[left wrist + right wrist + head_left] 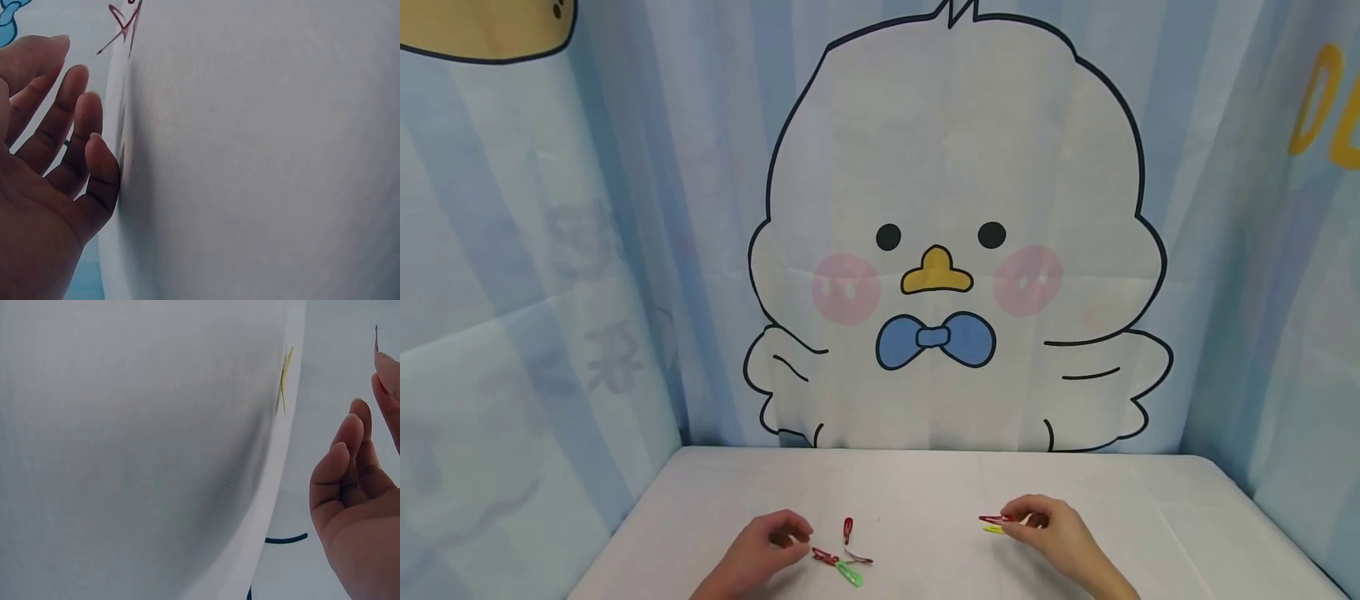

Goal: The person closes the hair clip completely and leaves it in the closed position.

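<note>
Between the thumb and forefinger of my right hand (1054,533) is a red snap hair clip (990,519), its tip pointing left. In the right wrist view this red clip's thin tip (376,341) stands out past the fingertips, with the other fingers loosely bent. A yellow hair clip (992,529) lies on the table just below it. My left hand (760,546), fingers loosely curved and holding nothing, hovers left of a small group of hair clips. That group has a green clip (850,573), a red clip (824,557) and a dark reddish clip (860,558).
Another red hair clip (847,530) lies a little behind the group. The white-covered table (917,492) runs back to a striped curtain (715,250) with a cartoon chick; curtains also hang at both sides.
</note>
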Demonstrator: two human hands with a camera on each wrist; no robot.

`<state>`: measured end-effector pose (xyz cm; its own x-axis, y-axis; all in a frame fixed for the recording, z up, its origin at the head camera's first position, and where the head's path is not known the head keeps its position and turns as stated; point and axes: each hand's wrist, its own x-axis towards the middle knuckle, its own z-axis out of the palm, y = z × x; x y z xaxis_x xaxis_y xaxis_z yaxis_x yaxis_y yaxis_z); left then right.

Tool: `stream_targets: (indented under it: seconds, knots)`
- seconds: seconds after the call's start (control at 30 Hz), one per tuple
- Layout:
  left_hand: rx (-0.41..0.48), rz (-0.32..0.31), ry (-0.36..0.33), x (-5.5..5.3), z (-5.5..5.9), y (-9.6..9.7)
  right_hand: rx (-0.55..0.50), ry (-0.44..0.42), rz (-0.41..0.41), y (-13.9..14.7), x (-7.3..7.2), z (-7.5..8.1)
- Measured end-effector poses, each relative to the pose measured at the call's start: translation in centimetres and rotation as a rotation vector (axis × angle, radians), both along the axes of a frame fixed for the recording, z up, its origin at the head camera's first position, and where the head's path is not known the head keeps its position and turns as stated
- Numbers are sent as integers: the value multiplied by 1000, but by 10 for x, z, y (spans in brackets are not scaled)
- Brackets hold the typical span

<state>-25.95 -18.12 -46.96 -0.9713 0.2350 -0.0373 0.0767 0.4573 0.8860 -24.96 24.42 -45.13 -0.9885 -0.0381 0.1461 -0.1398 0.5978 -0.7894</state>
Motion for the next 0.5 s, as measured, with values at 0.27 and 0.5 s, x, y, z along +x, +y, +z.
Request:
stream_targets:
  seconds: [0.27,0.5]
  knots:
    - [-33,-44,17,-2,2,0,9,-86,-12,5,-8,-3]
    - [-54,-54,16,-4,2,-1,27,-91,38,13,-14,-9]
